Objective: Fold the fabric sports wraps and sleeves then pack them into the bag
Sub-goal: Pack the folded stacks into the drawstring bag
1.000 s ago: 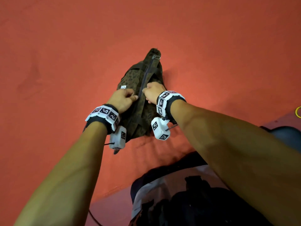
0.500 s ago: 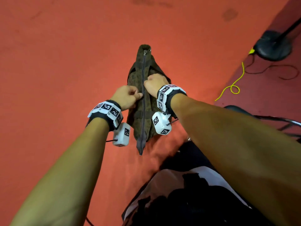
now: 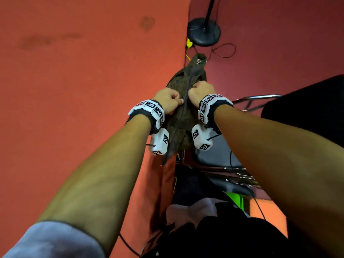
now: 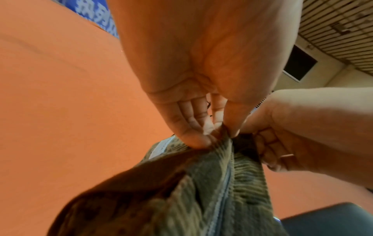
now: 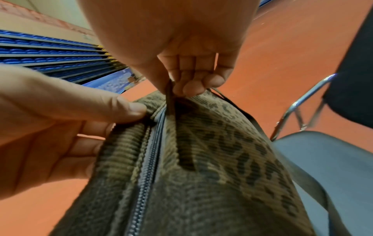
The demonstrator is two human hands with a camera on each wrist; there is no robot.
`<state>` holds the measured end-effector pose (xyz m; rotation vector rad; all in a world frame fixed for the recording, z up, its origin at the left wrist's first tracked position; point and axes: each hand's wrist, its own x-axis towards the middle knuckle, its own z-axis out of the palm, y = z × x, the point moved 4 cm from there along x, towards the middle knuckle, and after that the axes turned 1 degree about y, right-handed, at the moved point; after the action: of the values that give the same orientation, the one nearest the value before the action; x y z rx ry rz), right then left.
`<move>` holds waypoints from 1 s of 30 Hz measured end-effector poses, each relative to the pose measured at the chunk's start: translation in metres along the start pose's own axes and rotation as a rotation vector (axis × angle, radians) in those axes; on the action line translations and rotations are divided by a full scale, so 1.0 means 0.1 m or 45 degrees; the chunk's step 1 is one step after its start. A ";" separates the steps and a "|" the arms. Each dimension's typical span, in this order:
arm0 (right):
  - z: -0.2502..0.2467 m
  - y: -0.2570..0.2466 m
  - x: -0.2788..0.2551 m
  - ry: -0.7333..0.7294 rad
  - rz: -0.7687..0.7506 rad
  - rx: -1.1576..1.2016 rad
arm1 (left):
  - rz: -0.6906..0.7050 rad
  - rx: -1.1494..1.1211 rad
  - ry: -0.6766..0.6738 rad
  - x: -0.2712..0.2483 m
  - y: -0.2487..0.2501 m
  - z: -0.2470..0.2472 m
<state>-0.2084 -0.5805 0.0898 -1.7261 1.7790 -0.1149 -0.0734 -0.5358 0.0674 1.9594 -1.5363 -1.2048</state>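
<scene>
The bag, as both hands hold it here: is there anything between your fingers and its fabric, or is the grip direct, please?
Nothing visible stands between them. The left hand pinches the bag beside the zipper, and the right hand pinches a dark tab on the other side. No wraps or sleeves show.

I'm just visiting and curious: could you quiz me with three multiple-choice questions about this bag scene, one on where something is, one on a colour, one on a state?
1. Where is the chair?
A. Right of the bag
B. Left of the bag
C. On top of the bag

2. What colour is the floor?
A. Green
B. Orange-red
C. White

3. How is the zipper near the hands?
A. Wide open
B. Torn off
C. Closed

Answers:
1 A: the head view shows the chair on the right of the bag.
2 B: orange-red floor fills every view.
3 C: the teeth are meshed below where the left hand and right hand pinch the fabric.
</scene>
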 end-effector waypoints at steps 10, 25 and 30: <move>-0.65 0.98 0.27 0.274 0.442 0.033 | 0.208 0.031 -0.286 0.73 0.73 0.91; -0.29 2.10 0.50 0.187 0.758 -0.113 | 0.112 -0.104 -0.670 1.11 0.51 2.08; -0.22 2.15 0.57 0.184 0.772 -0.189 | 0.020 -0.108 -0.727 1.20 0.28 2.12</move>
<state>-0.4009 -0.6137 -0.0190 -1.2224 2.3891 0.1594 -0.2554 -0.6112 -0.0790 1.6206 -1.7070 -1.9023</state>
